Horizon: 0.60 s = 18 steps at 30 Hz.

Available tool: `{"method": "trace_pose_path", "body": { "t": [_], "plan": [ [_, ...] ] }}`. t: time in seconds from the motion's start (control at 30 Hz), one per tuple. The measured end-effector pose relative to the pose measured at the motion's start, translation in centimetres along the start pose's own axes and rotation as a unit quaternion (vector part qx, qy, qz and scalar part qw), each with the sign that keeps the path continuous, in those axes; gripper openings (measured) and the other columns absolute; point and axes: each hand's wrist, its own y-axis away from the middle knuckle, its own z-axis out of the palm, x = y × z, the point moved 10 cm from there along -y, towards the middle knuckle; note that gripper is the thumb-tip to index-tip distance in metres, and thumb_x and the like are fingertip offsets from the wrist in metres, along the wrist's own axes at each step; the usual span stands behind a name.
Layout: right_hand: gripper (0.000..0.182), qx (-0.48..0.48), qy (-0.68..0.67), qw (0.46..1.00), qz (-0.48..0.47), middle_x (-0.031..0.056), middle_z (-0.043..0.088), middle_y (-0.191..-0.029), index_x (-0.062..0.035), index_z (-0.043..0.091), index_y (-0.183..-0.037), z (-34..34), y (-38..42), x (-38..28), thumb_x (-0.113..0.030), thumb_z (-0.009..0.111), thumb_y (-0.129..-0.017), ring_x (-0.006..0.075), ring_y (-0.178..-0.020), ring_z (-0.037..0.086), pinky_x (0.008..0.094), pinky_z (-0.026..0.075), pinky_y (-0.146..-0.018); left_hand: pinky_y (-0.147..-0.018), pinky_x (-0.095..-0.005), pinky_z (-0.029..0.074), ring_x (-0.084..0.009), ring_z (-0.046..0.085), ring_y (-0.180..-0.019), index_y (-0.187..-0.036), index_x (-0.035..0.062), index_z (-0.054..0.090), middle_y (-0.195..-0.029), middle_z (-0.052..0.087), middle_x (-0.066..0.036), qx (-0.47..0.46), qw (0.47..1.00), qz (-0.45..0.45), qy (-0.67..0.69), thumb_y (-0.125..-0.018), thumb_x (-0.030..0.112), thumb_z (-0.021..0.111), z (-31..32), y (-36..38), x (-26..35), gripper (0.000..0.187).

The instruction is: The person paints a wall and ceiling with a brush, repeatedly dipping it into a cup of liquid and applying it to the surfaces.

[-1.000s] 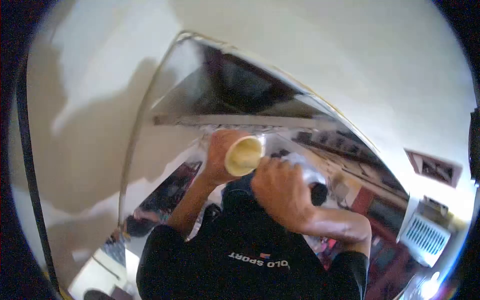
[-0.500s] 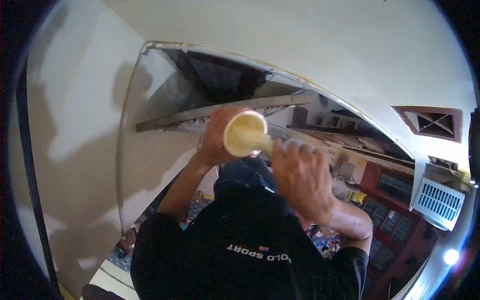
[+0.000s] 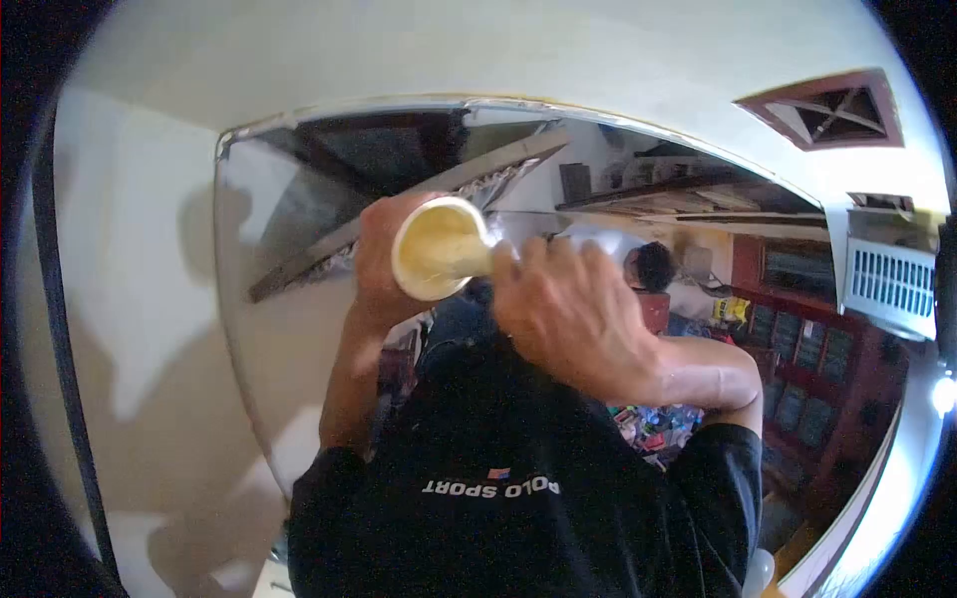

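Note:
My left hand (image 3: 382,249) is wrapped round a white-rimmed cup (image 3: 398,261), tilted so that its pale yellow inside faces the camera. In my right hand (image 3: 578,314) is a pale, brush-like tool (image 3: 467,256). Its far end is inside the cup, blurred by motion, and the fingers are closed round its near end. Both hands are raised in front of my black shirt, close together at the cup. The tool's handle is mostly hidden by my right hand.
A wall opening edged with a pipe frames a slanted plank (image 3: 329,249). On the right are a vent (image 3: 832,112), a grilled box (image 3: 887,284) and red shelving (image 3: 797,364). Another person's dark-haired head (image 3: 654,267) shows beyond my right hand, above scattered small items (image 3: 658,429).
The cup, the tool and both hands appear further left in the view. The background has shifted and tilted, and the other person's head has come into sight.

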Motion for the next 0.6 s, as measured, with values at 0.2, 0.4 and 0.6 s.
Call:
{"method": "trace_pose_path", "body": {
  "t": [0.2,0.4,0.6],
  "plan": [
    [0.008,0.014,0.018,0.999,0.029,0.0029,0.049,-0.062,-0.0094,0.054,-0.07,-0.4,-0.8,-0.1,-0.016,0.054,-0.074,0.014,-0.058,0.052,0.0284,0.036,-0.05,-0.083,-0.0423,0.042,-0.0301,0.058,-0.097,-0.114,0.0021,0.052,-0.109,0.06,-0.013,0.038,0.999,0.017,0.029,-0.055,0.025,0.084,-1.2,-0.5,0.7,0.072],
    [0.025,-0.053,0.053,0.997,0.034,0.0084,0.056,-0.071,-0.001,0.058,-0.097,0.0,-1.9,-1.4,-0.013,0.057,-0.075,0.0205,-0.061,0.058,0.0334,0.046,-0.053,-0.084,-0.0431,0.042,-0.0304,0.058,-0.096,-0.114,0.002,0.052,-0.109,0.06,-0.014,0.051,0.998,0.031,0.02,-0.055,0.025,0.083,-1.9,-0.2,0.4,0.07],
    [0.021,-0.053,0.075,0.996,0.01,0.0065,0.053,-0.067,-0.0002,0.058,-0.092,0.2,-2.9,-2.6,-0.012,0.056,-0.075,0.0183,-0.059,0.056,0.0317,0.044,-0.051,-0.084,-0.0427,0.041,-0.0297,0.058,-0.096,-0.114,0.0018,0.052,-0.11,0.06,-0.013,0.038,0.999,0.033,-0.01,-0.057,0.031,0.082,-2.2,-0.4,0.2,0.071]
  ]
}}
